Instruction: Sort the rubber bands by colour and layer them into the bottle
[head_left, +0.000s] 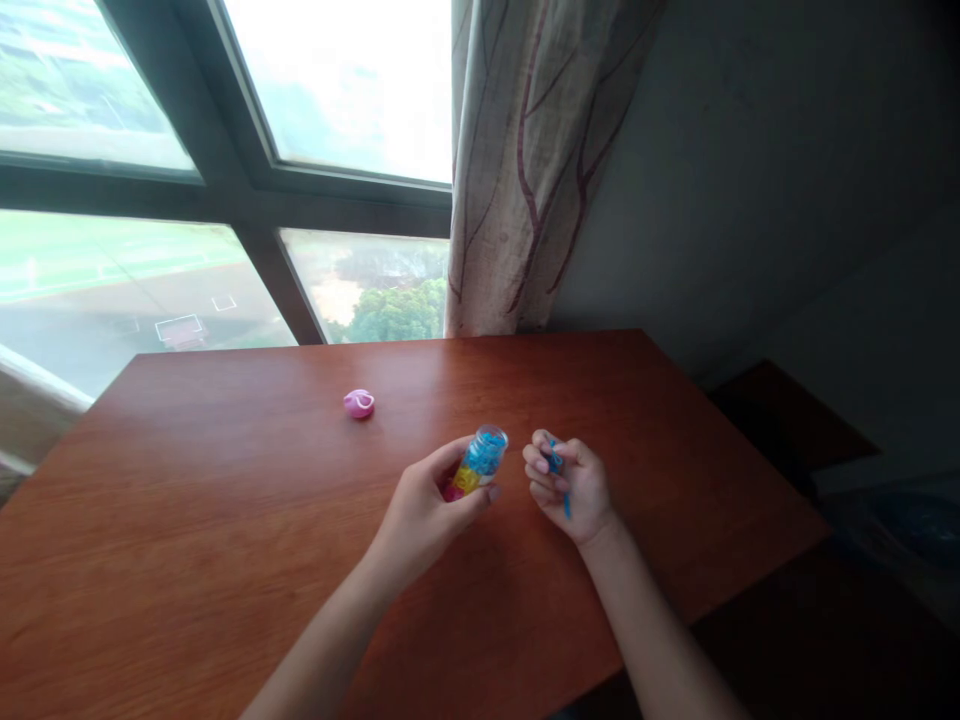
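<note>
My left hand is wrapped round a small clear jar filled with blue, yellow and pink pieces. The jar is tilted, its open mouth pointing up and right. My right hand hovers just right of the jar, fingers curled and pinched on a thin blue band that hangs down across the palm. A pink lid lies by itself on the brown wooden table, to the left of and beyond both hands.
A large window runs behind the table at the left. A patterned curtain hangs at the table's far edge. A dark wall and a lower wooden surface stand to the right.
</note>
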